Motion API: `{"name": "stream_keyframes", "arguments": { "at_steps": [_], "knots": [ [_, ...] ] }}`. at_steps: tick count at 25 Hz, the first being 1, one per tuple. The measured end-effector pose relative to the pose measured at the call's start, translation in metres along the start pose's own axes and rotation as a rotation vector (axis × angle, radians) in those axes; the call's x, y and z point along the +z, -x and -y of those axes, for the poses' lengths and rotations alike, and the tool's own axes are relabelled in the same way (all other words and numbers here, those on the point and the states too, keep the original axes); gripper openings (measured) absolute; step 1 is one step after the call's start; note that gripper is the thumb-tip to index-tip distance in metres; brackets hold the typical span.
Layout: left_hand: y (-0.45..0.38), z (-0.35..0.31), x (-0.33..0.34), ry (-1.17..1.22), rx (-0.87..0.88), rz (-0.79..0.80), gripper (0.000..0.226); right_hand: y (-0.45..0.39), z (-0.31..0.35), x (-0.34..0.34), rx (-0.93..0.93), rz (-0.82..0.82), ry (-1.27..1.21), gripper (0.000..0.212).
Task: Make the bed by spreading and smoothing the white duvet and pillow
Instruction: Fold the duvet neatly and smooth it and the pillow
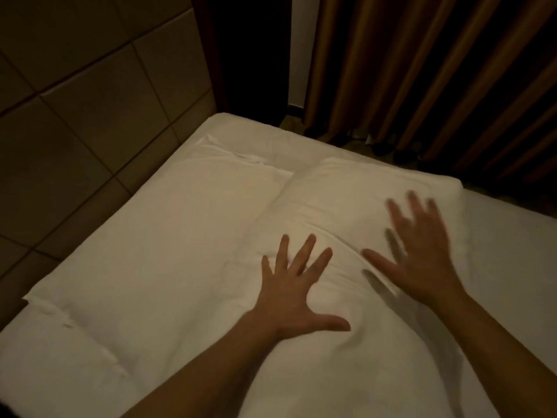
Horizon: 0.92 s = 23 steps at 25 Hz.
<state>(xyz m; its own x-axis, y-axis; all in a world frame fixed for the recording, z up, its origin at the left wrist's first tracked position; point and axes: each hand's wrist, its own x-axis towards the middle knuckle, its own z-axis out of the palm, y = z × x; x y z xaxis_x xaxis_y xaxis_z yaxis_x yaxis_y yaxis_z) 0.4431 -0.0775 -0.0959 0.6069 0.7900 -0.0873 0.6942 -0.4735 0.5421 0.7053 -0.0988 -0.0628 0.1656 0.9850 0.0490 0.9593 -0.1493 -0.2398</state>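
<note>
Bed, head end, dim warm light; white bedding covering it from the padded headboard (90,95) on the left toward the curtain (422,70) on the right.

Pillow (187,224): white, flat, lying along the headboard side, its flap edge showing near the top corner; a crease runs between it and the puffier white duvet (346,200), which is bunched in a folded mound just beside it and reaches down toward the near edge.

Left hand (289,297): palm down, fingers straight and spread wide, thumb out to the side, pressing on the white fabric at the seam where pillow and duvet meet.

Right hand (419,254): palm down over the duvet mound, fingers spread, blurred; whether it touches the fabric cannot be told; a shadow lies beneath it.

White bed sheet (512,267): smooth, bare, right of the duvet.

Curtain: brown, pleated, hanging past the far edge of the bed.
</note>
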Motion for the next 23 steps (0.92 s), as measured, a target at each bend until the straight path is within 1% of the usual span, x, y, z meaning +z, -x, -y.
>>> {"name": "stream_keyframes", "arguments": {
  "at_steps": [1,2,3,4,6,8,13,16,19,21,23],
  "knots": [
    [0.004,-0.011,0.008,-0.069,-0.003,0.044,0.126,-0.020,0.013,0.003,-0.152,0.105,0.091,0.096],
    [0.005,-0.017,0.015,-0.101,-0.034,0.053,0.128,-0.033,0.019,0.012,-0.251,0.209,0.167,0.091],
    [0.005,-0.019,0.020,-0.125,-0.063,0.054,0.130,-0.040,0.019,0.023,-0.312,0.275,0.218,0.089],
    [0.009,-0.021,0.025,-0.158,-0.083,0.054,0.133,-0.042,0.013,0.033,-0.341,0.297,0.240,0.088],
    [0.021,-0.019,0.038,-0.206,-0.134,0.025,0.136,-0.038,-0.004,0.049,-0.349,0.278,0.258,0.087],
    [0.036,-0.026,0.059,-0.215,-0.166,-0.016,0.139,-0.038,-0.023,0.055,-0.296,0.255,0.259,0.089],
    [0.052,-0.039,0.097,-0.258,-0.173,0.018,0.142,-0.057,-0.076,0.068,-0.056,0.248,0.234,0.094],
    [0.051,-0.034,0.107,-0.267,-0.189,0.043,0.142,-0.071,-0.109,0.075,0.087,0.283,0.196,0.097],
    [0.046,-0.035,0.111,-0.258,-0.193,0.068,0.143,-0.081,-0.127,0.083,0.188,0.339,0.177,0.101],
    [0.046,-0.035,0.098,-0.223,-0.194,0.041,0.138,-0.085,-0.125,0.080,0.230,0.320,0.157,0.103],
    [0.031,-0.031,0.069,-0.127,-0.193,-0.046,0.120,-0.076,-0.110,0.066,0.223,0.199,0.138,0.101]
  ]
}}
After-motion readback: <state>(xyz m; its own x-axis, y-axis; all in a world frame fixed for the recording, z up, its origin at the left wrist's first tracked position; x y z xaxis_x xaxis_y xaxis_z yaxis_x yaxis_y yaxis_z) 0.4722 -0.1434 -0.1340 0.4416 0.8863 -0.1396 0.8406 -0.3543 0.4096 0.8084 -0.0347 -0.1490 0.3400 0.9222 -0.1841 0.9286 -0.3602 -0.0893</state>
